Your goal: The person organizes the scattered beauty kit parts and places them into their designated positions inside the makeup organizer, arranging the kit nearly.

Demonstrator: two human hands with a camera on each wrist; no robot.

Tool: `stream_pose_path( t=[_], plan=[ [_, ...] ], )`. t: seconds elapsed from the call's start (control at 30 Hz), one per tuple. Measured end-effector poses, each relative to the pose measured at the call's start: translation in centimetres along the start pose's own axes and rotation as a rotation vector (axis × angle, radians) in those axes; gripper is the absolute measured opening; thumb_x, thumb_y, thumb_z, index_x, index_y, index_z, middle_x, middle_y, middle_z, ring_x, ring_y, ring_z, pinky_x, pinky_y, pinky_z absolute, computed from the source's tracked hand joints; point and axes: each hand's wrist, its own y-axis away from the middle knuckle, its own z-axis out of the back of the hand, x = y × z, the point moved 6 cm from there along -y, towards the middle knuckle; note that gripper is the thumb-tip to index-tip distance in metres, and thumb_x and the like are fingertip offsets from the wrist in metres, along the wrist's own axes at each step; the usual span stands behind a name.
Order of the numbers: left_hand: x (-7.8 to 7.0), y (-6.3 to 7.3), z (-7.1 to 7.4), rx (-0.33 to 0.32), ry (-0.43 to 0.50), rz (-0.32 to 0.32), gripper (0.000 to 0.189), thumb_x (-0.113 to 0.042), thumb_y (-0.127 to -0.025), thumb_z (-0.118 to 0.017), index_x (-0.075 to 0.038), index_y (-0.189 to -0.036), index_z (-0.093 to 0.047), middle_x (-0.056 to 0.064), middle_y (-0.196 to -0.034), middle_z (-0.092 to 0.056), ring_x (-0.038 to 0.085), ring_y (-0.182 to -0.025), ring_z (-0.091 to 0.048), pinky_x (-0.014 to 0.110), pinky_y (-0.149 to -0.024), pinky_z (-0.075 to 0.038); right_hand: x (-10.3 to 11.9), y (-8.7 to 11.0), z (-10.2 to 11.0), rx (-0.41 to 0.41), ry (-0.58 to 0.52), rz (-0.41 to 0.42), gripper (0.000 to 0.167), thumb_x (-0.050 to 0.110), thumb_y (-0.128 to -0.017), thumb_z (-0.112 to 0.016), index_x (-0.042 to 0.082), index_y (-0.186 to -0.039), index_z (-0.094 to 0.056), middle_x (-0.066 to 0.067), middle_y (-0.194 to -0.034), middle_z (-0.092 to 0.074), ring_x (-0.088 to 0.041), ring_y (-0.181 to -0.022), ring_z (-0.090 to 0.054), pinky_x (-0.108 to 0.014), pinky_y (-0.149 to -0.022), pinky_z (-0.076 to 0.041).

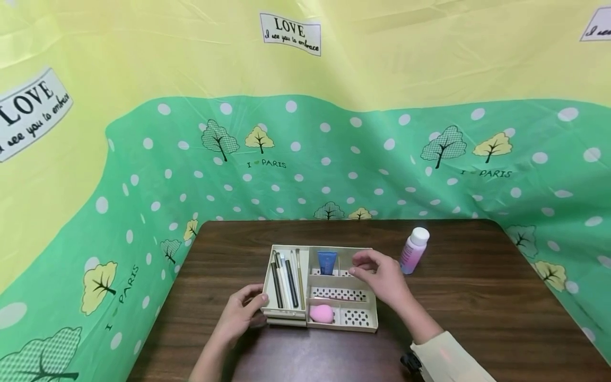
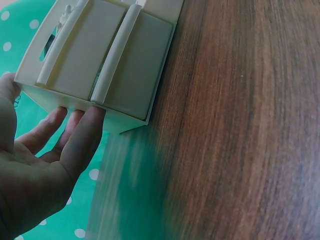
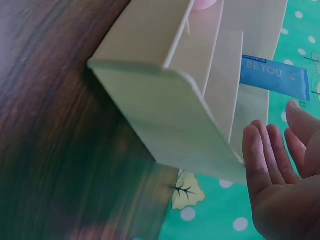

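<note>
A cream desk organizer (image 1: 341, 327) stands on the table. My left hand (image 1: 237, 313) touches its left wall, the extended fingers (image 2: 82, 137) lying against the side near the drawer fronts. My right hand (image 1: 384, 278) hovers at the back right corner with loosely bent fingers and nothing between them. Nearest to it, a blue squeeze tube (image 1: 326, 262) stands in the back compartment; the right wrist view shows the tube (image 3: 275, 77) apart from the fingers. Several slim brushes and pencils (image 1: 291, 284) lie in the left section. A pink makeup sponge (image 1: 322, 313) sits in the front compartment.
A pink bottle with a white cap (image 1: 413, 252) stands on the table right of the organizer, just beyond my right hand. Green and yellow printed cloth (image 1: 305, 159) hangs behind and beside the dark wooden table (image 1: 477, 297). Two drawers (image 2: 132, 65) show in the organizer's front.
</note>
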Motion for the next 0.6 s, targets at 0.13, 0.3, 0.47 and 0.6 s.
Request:
stream_pose_path(
  t=[0.13, 0.3, 0.47, 0.6],
  plan=[
    [0.0, 0.0, -0.1, 0.000, 0.001, -0.002, 0.041, -0.015, -0.097, -0.069, 0.004, -0.133, -0.061, 0.015, -0.114, -0.064, 0.019, -0.091, -0.068, 0.041, -0.079, -0.065, -0.5, 0.6, 0.6, -0.008, 0.008, -0.010, 0.026, 0.011, -0.086, -0.084, 0.007, -0.109, -0.074, -0.007, -0.101, -0.076, -0.018, -0.089, -0.073, -0.022, -0.075, -0.061],
    [0.1, 0.0, -0.1, -0.002, -0.018, -0.004, 0.042, -0.015, -0.097, -0.069, 0.004, -0.133, -0.061, 0.014, -0.114, -0.064, 0.019, -0.091, -0.067, 0.042, -0.079, -0.065, -0.9, 1.3, 1.7, -0.051, 0.030, -0.006, 0.025, 0.010, -0.086, -0.084, 0.007, -0.108, -0.074, -0.006, -0.099, -0.076, -0.016, -0.088, -0.072, -0.021, -0.076, -0.061],
    [0.1, 0.0, 0.0, -0.013, -0.034, -0.007, 0.041, -0.015, -0.097, -0.069, 0.004, -0.132, -0.062, 0.014, -0.114, -0.064, 0.018, -0.090, -0.067, 0.041, -0.078, -0.065, -1.5, 1.9, 3.1, -0.095, 0.045, -0.008, 0.024, 0.010, -0.085, -0.084, 0.006, -0.107, -0.074, -0.008, -0.097, -0.076, -0.012, -0.084, -0.070, -0.022, -0.074, -0.061],
    [0.1, -0.1, 0.1, -0.009, -0.029, -0.005, 0.041, -0.016, -0.097, -0.069, 0.004, -0.133, -0.061, 0.014, -0.115, -0.064, 0.018, -0.091, -0.067, 0.040, -0.077, -0.065, -2.3, 2.3, 4.2, -0.121, 0.070, -0.021, 0.025, 0.011, -0.085, -0.085, 0.007, -0.107, -0.074, -0.008, -0.097, -0.076, -0.006, -0.083, -0.069, -0.019, -0.072, -0.059]
  ],
)
